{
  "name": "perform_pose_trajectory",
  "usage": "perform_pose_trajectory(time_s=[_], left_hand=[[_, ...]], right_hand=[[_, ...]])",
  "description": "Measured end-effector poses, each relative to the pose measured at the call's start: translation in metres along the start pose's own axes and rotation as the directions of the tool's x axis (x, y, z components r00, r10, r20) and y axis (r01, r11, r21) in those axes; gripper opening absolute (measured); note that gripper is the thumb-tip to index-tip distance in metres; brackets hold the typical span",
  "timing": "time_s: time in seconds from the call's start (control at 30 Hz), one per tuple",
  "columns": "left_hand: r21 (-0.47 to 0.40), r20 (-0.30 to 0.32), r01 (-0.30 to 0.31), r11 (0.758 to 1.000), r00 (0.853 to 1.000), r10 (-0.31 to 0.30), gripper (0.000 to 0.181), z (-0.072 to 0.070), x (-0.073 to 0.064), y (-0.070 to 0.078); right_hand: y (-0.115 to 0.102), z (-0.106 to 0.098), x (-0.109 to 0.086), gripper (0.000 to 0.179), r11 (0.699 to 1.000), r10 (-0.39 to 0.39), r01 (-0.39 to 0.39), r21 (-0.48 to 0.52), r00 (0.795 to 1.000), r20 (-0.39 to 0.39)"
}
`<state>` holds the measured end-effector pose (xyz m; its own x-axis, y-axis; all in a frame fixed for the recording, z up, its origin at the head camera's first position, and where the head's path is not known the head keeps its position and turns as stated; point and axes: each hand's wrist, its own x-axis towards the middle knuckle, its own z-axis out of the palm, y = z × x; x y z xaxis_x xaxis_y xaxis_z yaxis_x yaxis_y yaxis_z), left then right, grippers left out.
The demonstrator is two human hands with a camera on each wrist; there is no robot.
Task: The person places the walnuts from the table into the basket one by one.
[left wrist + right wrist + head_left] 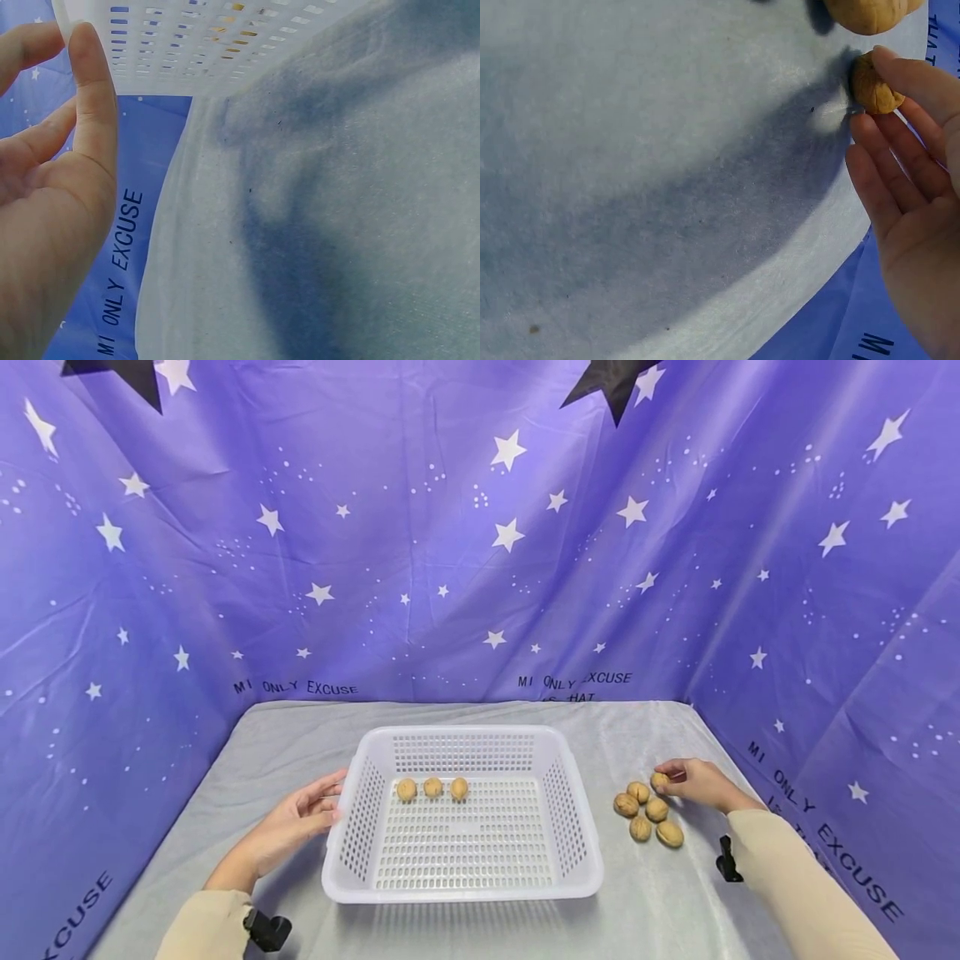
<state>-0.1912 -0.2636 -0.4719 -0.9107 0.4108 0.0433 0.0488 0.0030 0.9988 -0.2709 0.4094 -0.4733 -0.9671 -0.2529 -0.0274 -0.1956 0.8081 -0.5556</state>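
One walnut (874,88), tan and wrinkled, sits clamped between the thumb and fingers of the right hand (696,783), over toward the tabletop's (480,935) right edge; whether it touches the surface, I can't tell. Five more walnuts (656,810) cluster right beside it, rounded and ridged. Across to the white plastic basket (462,894): rectangular, rounded corners, walls and floor pierced with rows of small slots, and three walnuts (432,787) lined up on its floor toward the far wall. At its left rim, the left hand (288,827), fingers apart, thumb touching the edge. Soft grey cloth (637,910) dresses the tabletop, leaving a strip of room between the basket's right wall and the cluster, more along the near side. Beyond the far edge hangs a creased purple-blue curtain (420,560), white stars (508,450) scattered over it, and black lettering (296,687) that reads "MI ONLY EXCUSE". Cream sleeves (795,885) reach in from the near corners.
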Motion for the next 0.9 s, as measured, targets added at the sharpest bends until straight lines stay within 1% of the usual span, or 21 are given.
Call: perform_pose_trajectory(time_s=[0.1, 0.27, 0.4, 0.5, 0.67, 0.9], left_hand=[[-0.009, 0.002, 0.003, 1.000, 1.000, -0.003, 0.071, 0.001, 0.000, 0.000], [-0.016, 0.005, 0.003, 1.000, 1.000, -0.003, 0.070, 0.000, 0.001, 0.000], [-0.017, 0.007, 0.003, 1.000, 1.000, -0.002, 0.070, 0.000, 0.001, -0.001], [-0.021, 0.009, 0.002, 1.000, 1.000, -0.002, 0.071, 0.000, 0.001, 0.000], [-0.020, 0.014, 0.002, 1.000, 1.000, -0.002, 0.071, 0.000, 0.000, 0.001], [-0.011, 0.012, 0.007, 1.000, 1.000, -0.007, 0.071, 0.000, 0.001, 0.001]], right_hand=[[0.002, 0.002, -0.001, 0.039, 1.000, 0.008, -0.008, 0.000, 1.000, -0.015], [0.001, 0.000, 0.000, 0.039, 1.000, -0.013, 0.013, -0.005, 1.000, -0.012], [-0.007, -0.005, 0.003, 0.041, 0.999, -0.037, 0.037, -0.005, 0.999, -0.007], [-0.016, -0.009, 0.007, 0.040, 0.998, -0.056, 0.056, -0.006, 0.998, -0.018], [-0.039, -0.018, 0.017, 0.037, 0.994, -0.109, 0.108, -0.027, 0.993, -0.044], [-0.087, -0.030, 0.032, 0.037, 0.978, -0.207, 0.206, -0.031, 0.978, -0.031]])
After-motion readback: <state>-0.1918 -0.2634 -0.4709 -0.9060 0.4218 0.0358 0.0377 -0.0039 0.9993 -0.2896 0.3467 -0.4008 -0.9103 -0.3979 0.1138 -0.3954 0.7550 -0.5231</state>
